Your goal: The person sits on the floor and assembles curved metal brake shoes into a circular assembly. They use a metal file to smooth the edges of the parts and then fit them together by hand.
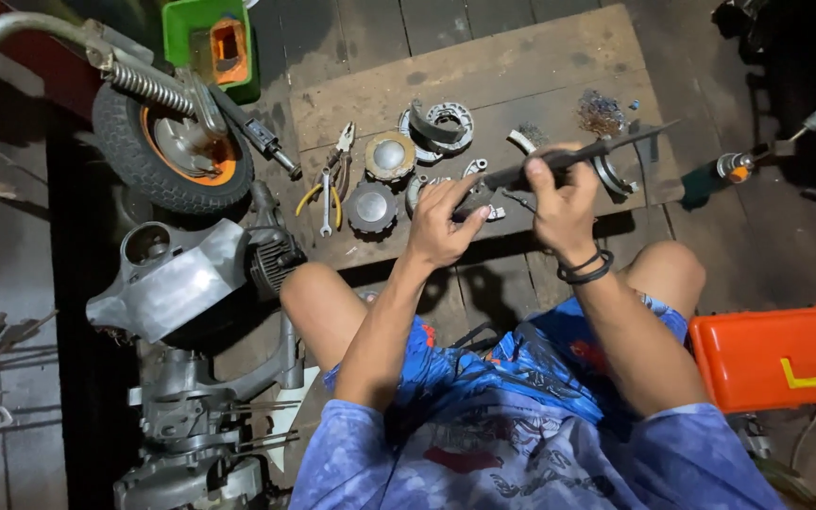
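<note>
Filing a small part over the board.
We pinch the grey part (477, 198) in left hand (441, 222) fingers; right hand (564, 203), at 3 o'clock, wraps the flat file (578, 156); keep it level.

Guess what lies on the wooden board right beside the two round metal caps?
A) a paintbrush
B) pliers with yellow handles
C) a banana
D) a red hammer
B: pliers with yellow handles lie on the wooden board, just left of the round metal caps.
</note>
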